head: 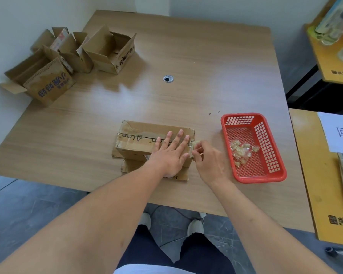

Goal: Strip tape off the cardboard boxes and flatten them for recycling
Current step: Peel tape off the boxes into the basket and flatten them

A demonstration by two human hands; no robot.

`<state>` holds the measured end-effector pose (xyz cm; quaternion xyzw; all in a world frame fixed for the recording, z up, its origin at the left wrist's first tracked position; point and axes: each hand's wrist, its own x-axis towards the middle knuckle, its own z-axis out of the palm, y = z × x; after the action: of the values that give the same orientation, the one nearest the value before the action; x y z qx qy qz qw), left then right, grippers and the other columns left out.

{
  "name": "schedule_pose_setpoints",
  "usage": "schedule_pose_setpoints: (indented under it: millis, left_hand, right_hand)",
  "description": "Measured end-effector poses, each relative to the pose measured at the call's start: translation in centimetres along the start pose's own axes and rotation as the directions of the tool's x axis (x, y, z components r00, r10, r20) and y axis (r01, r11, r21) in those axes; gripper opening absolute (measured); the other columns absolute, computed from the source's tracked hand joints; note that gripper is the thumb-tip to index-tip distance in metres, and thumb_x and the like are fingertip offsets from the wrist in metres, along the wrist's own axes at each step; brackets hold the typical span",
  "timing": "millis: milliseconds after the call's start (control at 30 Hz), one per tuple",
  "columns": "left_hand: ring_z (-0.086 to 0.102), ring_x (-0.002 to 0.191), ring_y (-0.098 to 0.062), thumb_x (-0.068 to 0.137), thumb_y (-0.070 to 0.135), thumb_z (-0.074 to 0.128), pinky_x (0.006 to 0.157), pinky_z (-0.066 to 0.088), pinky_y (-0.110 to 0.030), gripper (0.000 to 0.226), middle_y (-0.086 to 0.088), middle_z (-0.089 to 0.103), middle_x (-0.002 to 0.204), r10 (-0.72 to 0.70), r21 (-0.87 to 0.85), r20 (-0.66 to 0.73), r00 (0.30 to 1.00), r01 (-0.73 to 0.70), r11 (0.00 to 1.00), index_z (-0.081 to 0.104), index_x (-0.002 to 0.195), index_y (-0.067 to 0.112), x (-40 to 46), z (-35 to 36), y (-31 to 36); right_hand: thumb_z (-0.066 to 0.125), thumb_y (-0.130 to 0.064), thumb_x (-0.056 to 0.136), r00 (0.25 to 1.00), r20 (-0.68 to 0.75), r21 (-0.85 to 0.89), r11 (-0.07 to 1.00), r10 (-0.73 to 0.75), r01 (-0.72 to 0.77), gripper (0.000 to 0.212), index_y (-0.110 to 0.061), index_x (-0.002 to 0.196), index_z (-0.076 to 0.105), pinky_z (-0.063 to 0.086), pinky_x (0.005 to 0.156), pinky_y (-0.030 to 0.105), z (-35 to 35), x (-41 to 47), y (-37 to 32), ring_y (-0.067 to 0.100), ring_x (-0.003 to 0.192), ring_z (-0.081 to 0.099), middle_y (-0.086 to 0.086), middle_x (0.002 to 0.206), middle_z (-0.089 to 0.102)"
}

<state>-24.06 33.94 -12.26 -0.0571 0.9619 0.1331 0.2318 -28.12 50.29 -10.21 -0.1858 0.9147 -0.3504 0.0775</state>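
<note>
A person seated at a wooden table [206, 62] works on a taped cardboard box [145, 141] lying on its side near the table's front edge, its loose flaps spread flat beneath it toward the person. The left hand [170, 155] lies flat on top of the box, fingers spread apart and palm down, pressing on the right half of the box across its taped seam. The right hand [208, 161] sits at the box's right end, its thumb and fingers pinched together on a crumpled strip of clear tape [195, 145] at the corner of the box.

Just to the right of the hands stands a red plastic basket [275, 171] with a perforated floor and walls; a small heap of balled-up clear tape scraps [242, 151] lies inside it. At the far left corner of the table, well apart from the work, three opened cardboard boxes [71, 58] stand clustered together with their flaps up, two of them printed with lettering. A round cable grommet [168, 78] is set into the tabletop between that cluster and the box in hand.
</note>
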Motion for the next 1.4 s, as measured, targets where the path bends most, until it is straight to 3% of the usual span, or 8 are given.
schedule_pose_setpoints:
  millis: [100, 200, 433, 567, 700, 1067, 1200, 1400]
  left_hand:
    - [-0.036, 0.147, -0.020, 0.104, 0.061, 0.003, 0.122, -0.017, -0.053, 0.060, 0.018, -0.042, 0.156, -0.004, 0.007, 0.011, 1.000, 0.004, 1.000, -0.028, 0.152, 0.045, -0.2, -0.2, 0.1]
    - [-0.036, 0.147, -0.020, 0.104, 0.058, 0.005, 0.122, -0.017, -0.053, 0.059, 0.017, -0.042, 0.155, -0.011, 0.018, 0.025, 1.000, 0.011, 1.000, -0.029, 0.152, 0.044, -0.2, -0.6, -0.1]
    - [-0.038, 0.146, -0.020, 0.104, 0.059, 0.003, 0.122, -0.017, -0.053, 0.059, 0.018, -0.043, 0.155, -0.053, -0.007, 0.013, 0.999, 0.053, 0.999, -0.029, 0.152, 0.045, -0.7, -0.4, -0.6]
    - [-0.036, 0.147, -0.020, 0.104, 0.061, 0.003, 0.122, -0.016, -0.053, 0.060, 0.018, -0.043, 0.155, -0.054, -0.010, -0.001, 0.999, 0.054, 0.998, -0.029, 0.151, 0.045, -1.1, -0.2, -1.1]
    - [-0.038, 0.146, -0.019, 0.104, 0.060, 0.004, 0.121, -0.018, -0.052, 0.060, 0.018, -0.043, 0.155, -0.054, -0.011, -0.002, 0.999, 0.054, 0.998, -0.029, 0.151, 0.044, -1.2, -0.4, -1.2]
    - [-0.041, 0.144, -0.019, 0.104, 0.060, 0.004, 0.121, -0.019, -0.052, 0.060, 0.019, -0.047, 0.152, -0.061, -0.024, 0.041, 0.997, 0.062, 0.998, -0.032, 0.149, 0.045, -1.0, -0.4, -1.3]
    - [-0.041, 0.144, -0.020, 0.104, 0.061, 0.003, 0.121, -0.019, -0.053, 0.059, 0.019, -0.048, 0.151, -0.051, -0.025, 0.051, 0.997, 0.052, 0.998, -0.032, 0.149, 0.045, -0.9, -0.7, -1.4]
    - [-0.040, 0.145, -0.019, 0.105, 0.059, 0.004, 0.121, -0.019, -0.052, 0.059, 0.019, -0.047, 0.152, -0.052, -0.034, 0.050, 0.997, 0.054, 0.998, -0.031, 0.151, 0.045, -0.8, -0.5, -1.4]
  right_hand:
    - [0.077, -0.021, 0.091, 0.999, 0.036, 0.134, 0.991, 0.011, -0.016, 0.026, -0.025, 0.116, 0.071, 0.056, 0.072, 0.027, -0.5, 0.4, 0.3, 0.005, 0.073, 0.068, -0.009, 0.079, 0.072]
    - [0.087, -0.023, 0.080, 0.989, 0.147, 0.150, 0.988, 0.012, -0.034, 0.012, -0.024, 0.090, 0.080, 0.055, 0.073, 0.026, -0.7, 1.2, 0.6, 0.004, 0.073, 0.067, -0.011, 0.079, 0.073]
    - [0.081, -0.023, 0.086, 0.961, 0.274, -0.108, 0.994, 0.049, -0.020, 0.011, -0.020, 0.077, 0.075, 0.041, 0.068, 0.027, -0.5, 3.6, -0.5, 0.014, 0.078, 0.064, -0.008, 0.076, 0.070]
    - [0.077, -0.011, 0.090, 0.908, 0.327, 0.284, 0.889, 0.263, -0.360, 0.018, -0.016, 0.074, 0.070, 0.063, 0.079, 0.047, 0.3, 3.5, 0.1, 0.024, 0.073, 0.075, 0.005, 0.074, 0.075]
    - [0.070, -0.010, 0.097, 0.859, 0.304, 0.507, 0.693, 0.413, -0.512, 0.005, -0.006, 0.093, 0.068, 0.065, 0.072, 0.040, 0.5, 3.3, -0.3, 0.024, 0.073, 0.077, 0.016, 0.095, 0.075]
    - [0.077, -0.017, 0.090, 0.989, -0.125, 0.239, 0.970, 0.083, -0.052, 0.015, -0.020, 0.079, 0.067, 0.058, 0.068, 0.041, 1.1, 4.1, -0.3, 0.009, 0.065, 0.069, -0.009, 0.075, 0.069]
    - [0.091, -0.018, 0.072, 0.991, 0.054, 0.260, 0.960, -0.120, 0.102, 0.013, -0.013, 0.079, 0.082, 0.051, 0.068, 0.021, -0.2, 4.0, 0.4, 0.010, 0.074, 0.064, -0.004, 0.081, 0.069]
    - [0.084, -0.008, 0.083, 0.933, 0.206, 0.120, 0.954, -0.295, 0.275, 0.013, -0.013, 0.094, 0.082, 0.051, 0.072, 0.025, -1.1, 4.2, 1.5, 0.005, 0.072, 0.060, -0.004, 0.089, 0.067]
